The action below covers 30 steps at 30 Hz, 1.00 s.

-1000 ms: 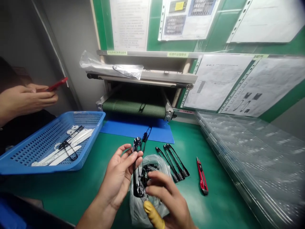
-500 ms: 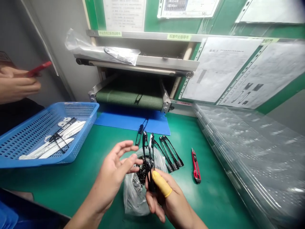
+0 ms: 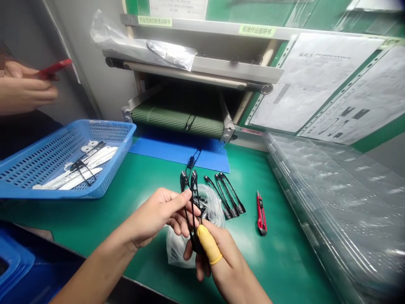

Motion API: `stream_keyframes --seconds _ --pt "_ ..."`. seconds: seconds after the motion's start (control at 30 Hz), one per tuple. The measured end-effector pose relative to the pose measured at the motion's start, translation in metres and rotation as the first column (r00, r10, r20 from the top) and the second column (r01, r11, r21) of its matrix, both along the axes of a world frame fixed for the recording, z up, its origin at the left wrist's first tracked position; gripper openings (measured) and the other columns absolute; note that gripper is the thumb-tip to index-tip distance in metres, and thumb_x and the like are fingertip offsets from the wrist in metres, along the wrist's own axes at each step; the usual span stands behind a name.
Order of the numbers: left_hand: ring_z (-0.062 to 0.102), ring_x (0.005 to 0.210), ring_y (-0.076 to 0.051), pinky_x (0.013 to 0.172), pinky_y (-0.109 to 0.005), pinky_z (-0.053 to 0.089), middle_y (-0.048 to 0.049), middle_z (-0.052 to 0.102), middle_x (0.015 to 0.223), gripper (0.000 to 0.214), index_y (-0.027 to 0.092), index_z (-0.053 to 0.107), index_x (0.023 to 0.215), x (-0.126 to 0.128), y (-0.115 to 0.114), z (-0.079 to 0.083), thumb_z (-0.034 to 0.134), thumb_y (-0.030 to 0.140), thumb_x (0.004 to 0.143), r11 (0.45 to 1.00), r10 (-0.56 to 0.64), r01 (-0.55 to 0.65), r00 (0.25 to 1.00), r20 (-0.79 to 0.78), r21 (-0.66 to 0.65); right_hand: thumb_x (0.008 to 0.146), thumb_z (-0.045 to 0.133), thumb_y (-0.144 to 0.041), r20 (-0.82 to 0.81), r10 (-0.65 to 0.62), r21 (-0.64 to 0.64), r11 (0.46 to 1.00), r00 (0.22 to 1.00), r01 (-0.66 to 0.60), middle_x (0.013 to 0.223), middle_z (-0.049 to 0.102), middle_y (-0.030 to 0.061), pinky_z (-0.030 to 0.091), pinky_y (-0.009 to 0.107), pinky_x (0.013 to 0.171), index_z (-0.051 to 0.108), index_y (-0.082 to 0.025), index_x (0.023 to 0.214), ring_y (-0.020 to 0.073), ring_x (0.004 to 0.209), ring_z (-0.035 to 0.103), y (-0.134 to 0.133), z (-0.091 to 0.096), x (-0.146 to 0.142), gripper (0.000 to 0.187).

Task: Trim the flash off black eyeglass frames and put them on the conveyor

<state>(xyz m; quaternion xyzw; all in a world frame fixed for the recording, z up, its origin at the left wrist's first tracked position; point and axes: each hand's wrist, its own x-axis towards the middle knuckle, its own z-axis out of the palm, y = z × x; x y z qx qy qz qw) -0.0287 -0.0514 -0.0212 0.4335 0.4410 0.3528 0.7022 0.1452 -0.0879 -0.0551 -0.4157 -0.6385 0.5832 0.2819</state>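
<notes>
Both hands at work over the worktop (image 3: 247,257), and here is the grip: the right hand (image 3: 218,249) has closed around the lower ends of the black pieces (image 3: 184,181), a yellow finger cover (image 3: 209,247) on its thumb pressing against them. That low clasp probably steadies the slim frames while leaving their heads free, pointing up and away, side by side. In comes the left hand (image 3: 172,209), thumb and fingers pinching higher up, which looks like a way to control the long, thin sides.

Directly beneath sits the clear bag (image 3: 218,202), more black parts inside (how many, I can't tell), so anything slipping would likely land there. Just beside it on the right, three loose frames (image 3: 236,212) lie nearly parallel, heads away from the person, an arrangement that seems meant to prevent tangling. Farther right, the red cutter (image 3: 261,215) lies apart, tip pointing away, sensibly out of the fingers' path. Over on the left, the blue basket (image 3: 122,169) holds white pieces (image 3: 79,179) and a black part, its walls presumably containing that mixed batch.
</notes>
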Motion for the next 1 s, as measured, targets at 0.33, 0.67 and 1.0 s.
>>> stream_keyframes --seconds 0.33,0.67,1.0 --pt "0.062 0.050 -0.011 0.051 -0.018 0.049 -0.0061 0.068 0.061 0.034 0.011 0.070 0.070 0.005 0.002 -0.001 0.059 0.038 0.087 0.990 -0.016 0.025 0.998 -0.065 0.140 0.098 0.035 -0.038 0.135 -0.063 0.086 0.995 0.989 0.052 0.061 0.060 0.0009 0.036 0.022 0.042 0.053 -0.018 0.085 0.0114 0.043 0.050 0.009 0.002 0.006 0.029" --pt "0.062 0.045 -0.009 0.043 -0.013 0.046 -0.0072 0.071 0.066 0.020 0.012 0.069 0.070 0.008 -0.007 0.001 0.065 0.027 0.082 0.999 0.032 -0.033 0.999 0.027 0.011 0.093 0.038 -0.064 -0.126 0.078 -0.388 0.914 0.989 -0.122 0.043 0.052 -0.0045 0.021 0.013 0.028 0.056 -0.011 0.106 0.0050 0.028 0.032 0.006 0.008 0.009 0.058" --pt "0.062 0.039 -0.012 0.037 -0.013 0.044 -0.0133 0.074 0.067 0.025 0.009 0.074 0.073 0.006 -0.021 0.012 0.067 0.033 0.080 0.995 0.026 -0.011 0.987 0.156 -0.096 0.063 0.061 -0.081 -0.431 -0.081 -0.670 0.695 0.899 -0.259 0.044 0.050 -0.0015 0.022 0.012 0.026 0.062 -0.011 0.070 0.0028 0.029 0.034 -0.023 0.015 -0.003 0.071"
